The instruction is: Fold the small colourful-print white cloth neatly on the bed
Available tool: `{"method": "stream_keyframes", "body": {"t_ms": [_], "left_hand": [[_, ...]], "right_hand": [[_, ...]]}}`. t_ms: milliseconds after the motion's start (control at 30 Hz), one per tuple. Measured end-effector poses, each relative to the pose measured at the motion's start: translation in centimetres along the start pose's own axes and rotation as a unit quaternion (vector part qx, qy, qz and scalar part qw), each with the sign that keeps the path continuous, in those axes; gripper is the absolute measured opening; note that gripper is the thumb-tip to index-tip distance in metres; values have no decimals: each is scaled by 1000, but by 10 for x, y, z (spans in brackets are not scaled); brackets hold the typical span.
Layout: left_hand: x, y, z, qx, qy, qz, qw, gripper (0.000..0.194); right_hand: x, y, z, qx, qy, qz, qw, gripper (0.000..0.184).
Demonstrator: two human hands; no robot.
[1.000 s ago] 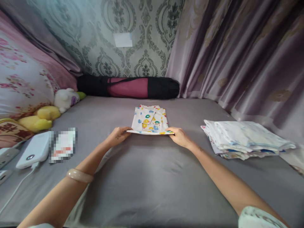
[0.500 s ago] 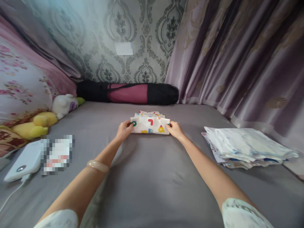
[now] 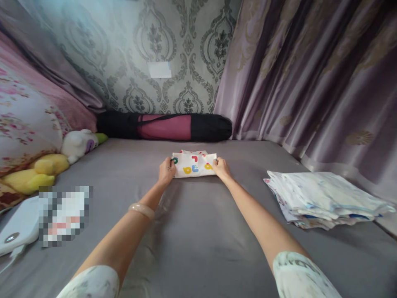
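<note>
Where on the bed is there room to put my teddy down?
The widest bare patch of grey sheet lies between the two arms, below the printed cloth that the left hand and right hand grip. More lies between the cloth and the folded stack. The left edge is crowded: plush toys and a white device.

Both hands grip the folded cloth (image 3: 194,165); behind it a rolled mat bag (image 3: 164,126) blocks the way. Right of the grip a stack of folded laundry (image 3: 322,198) sits well apart, plush toys (image 3: 49,163) far left. Bare grey sheet (image 3: 198,231) lies open between.
</note>
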State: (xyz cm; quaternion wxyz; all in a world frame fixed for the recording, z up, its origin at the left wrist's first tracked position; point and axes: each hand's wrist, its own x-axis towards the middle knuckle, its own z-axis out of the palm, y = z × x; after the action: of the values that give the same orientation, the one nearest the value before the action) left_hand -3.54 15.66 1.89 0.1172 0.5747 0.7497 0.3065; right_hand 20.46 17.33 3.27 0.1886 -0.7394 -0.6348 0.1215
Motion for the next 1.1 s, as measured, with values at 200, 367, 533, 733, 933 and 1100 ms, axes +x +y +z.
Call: {"method": "stream_keyframes", "body": {"t_ms": [200, 367, 533, 733, 933, 1100], "left_hand": [[5, 2, 6, 21, 4, 3, 1000, 28], [14, 5, 10, 28, 11, 1, 1000, 26], [26, 5, 14, 28, 29, 12, 999, 28], [33, 10, 13, 48, 17, 6, 999, 30], [39, 11, 18, 72, 14, 12, 997, 31], [45, 9, 27, 105, 6, 12, 994, 34]], "right_hand": [[3, -7, 0, -1, 11, 14, 1000, 33], [14, -12, -2, 5, 18, 0, 1000, 32], [24, -15, -1, -4, 30, -13, 999, 33], [31, -16, 1, -35, 42, -22, 998, 37], [37, -14, 10, -63, 41, -19, 997, 38], [41, -12, 18, -68, 30, -17, 997, 39]]}}
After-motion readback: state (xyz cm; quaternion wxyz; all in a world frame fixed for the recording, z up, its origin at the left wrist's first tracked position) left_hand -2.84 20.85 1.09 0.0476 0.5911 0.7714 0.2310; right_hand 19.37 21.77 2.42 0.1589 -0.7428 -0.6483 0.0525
